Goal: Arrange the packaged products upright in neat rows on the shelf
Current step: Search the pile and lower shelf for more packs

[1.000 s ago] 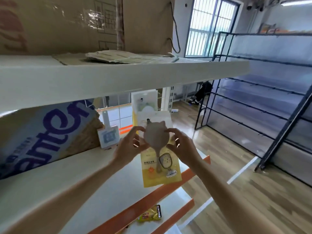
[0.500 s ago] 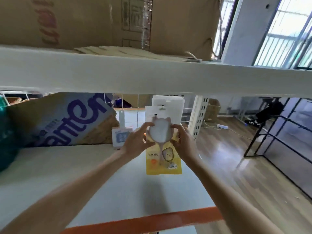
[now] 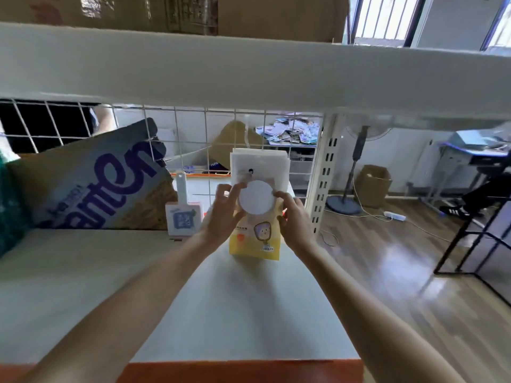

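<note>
Yellow package (image 3: 254,239) stands upright on the shelf (image 3: 110,286), pinched by left hand (image 3: 221,217) and right hand (image 3: 296,222) fingers.

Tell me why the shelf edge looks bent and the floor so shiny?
Head view: the wide-angle lens bows the upper shelf; window daylight glares off the wooden floor; the hands cast a soft shadow on the lower shelf; print on the yellow packet is too soft to read.
</note>
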Motion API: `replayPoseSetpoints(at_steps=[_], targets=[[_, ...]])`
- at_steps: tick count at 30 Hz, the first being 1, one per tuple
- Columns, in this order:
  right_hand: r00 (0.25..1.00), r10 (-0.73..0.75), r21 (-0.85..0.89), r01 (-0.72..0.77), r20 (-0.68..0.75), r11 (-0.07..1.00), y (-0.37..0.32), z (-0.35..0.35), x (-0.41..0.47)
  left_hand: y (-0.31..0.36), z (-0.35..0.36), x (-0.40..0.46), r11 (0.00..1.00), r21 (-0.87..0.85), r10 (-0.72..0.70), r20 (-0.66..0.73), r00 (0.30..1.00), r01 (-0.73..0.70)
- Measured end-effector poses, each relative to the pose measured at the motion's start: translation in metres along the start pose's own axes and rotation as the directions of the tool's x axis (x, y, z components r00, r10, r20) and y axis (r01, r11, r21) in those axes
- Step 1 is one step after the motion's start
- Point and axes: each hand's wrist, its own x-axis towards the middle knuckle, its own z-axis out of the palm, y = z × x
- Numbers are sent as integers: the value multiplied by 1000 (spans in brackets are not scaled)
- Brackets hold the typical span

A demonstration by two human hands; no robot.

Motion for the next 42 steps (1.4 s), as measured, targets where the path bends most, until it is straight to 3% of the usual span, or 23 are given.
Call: replayPoseSetpoints(at_steps=[3, 7, 14, 21, 42], targets=[[1000, -2, -26, 1, -16, 1000, 5, 5, 5, 2, 3, 0, 999, 37, -8, -12, 1000, 8], [998, -23, -48, 20, -58, 999, 9, 10, 9, 6, 2, 5, 989, 75, -131, -10, 991, 131], [990, -96, -77, 88, -107, 993, 9, 13, 11, -7, 4, 3, 997, 76, -22, -43, 999, 25], [991, -113, -105, 105, -68, 989, 14, 18, 9, -3, 2, -2, 995, 68, 74, -42, 996, -71], [989, -125, -215, 105, -82, 971, 5, 11, -4, 2, -5, -15, 966, 259, -24, 2, 1000, 23]])
